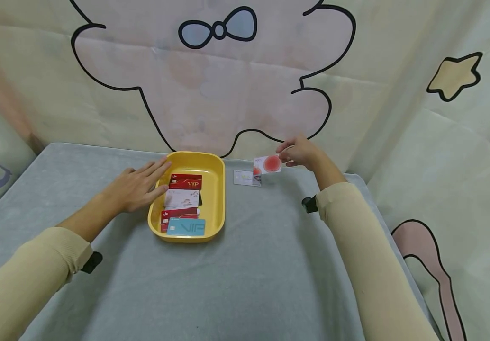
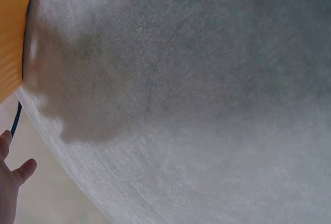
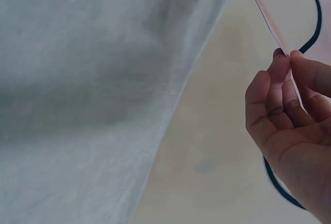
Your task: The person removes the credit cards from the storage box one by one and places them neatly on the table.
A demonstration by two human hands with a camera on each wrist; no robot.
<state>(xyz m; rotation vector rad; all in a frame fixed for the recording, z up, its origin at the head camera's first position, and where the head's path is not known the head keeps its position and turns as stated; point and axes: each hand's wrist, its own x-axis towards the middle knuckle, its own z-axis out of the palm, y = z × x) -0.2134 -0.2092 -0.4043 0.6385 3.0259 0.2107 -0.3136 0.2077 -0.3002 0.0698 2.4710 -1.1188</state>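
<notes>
My right hand (image 1: 299, 152) pinches a white card with red circles (image 1: 270, 164) by its right edge, above the far side of the table. In the right wrist view, thumb and fingertips of the right hand (image 3: 289, 110) meet on the thin card edge (image 3: 266, 19). Partly covered by that card, a pale card (image 1: 245, 178) lies on the cloth. My left hand (image 1: 140, 185) rests with straight fingers on the left rim of a yellow tray (image 1: 214, 199). Inside it lie red VIP cards (image 1: 185, 181), a white card (image 1: 182, 198) and a blue VIP card (image 1: 186, 227).
A grey cloth (image 1: 245, 284) covers the table. Behind it hangs a pale backdrop (image 1: 377, 57) with cartoon drawings, close to the table's far edge. The tray's yellow wall (image 2: 13, 32) shows at the left of the left wrist view.
</notes>
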